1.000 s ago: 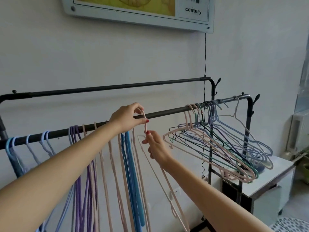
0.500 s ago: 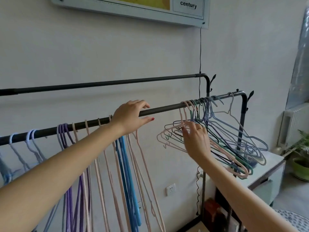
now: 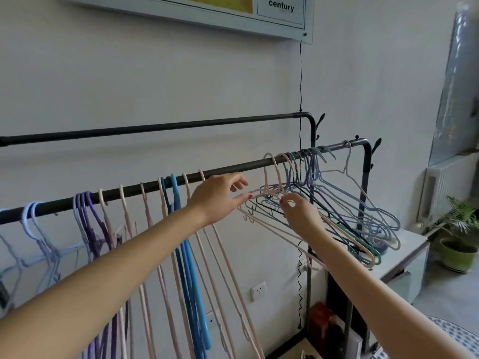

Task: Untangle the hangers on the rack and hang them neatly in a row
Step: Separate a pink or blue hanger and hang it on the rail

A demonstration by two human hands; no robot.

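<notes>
A black rack bar (image 3: 233,168) runs from lower left to upper right. On its left part hang lilac, purple, pink and blue hangers (image 3: 178,218) spaced in a row. At the right end a tangled bunch of pink, green, blue and black hangers (image 3: 344,218) hangs crookedly. My left hand (image 3: 220,195) reaches past the row, and its fingertips touch the left tip of a pink hanger (image 3: 269,226) in the bunch. My right hand (image 3: 300,213) pinches wires of the bunch just below the hooks.
A second, higher black bar (image 3: 155,129) runs behind. A white cabinet (image 3: 404,257) stands under the tangled bunch. A potted plant (image 3: 458,237) and a radiator (image 3: 445,182) are at the right. A framed poster (image 3: 233,14) hangs above, with a thin black cord (image 3: 301,73) dropping from it.
My right hand let go of the pink hanger it had hung and moved right to the tangled bunch. My left hand left the bar and followed to the bunch's left tip.
</notes>
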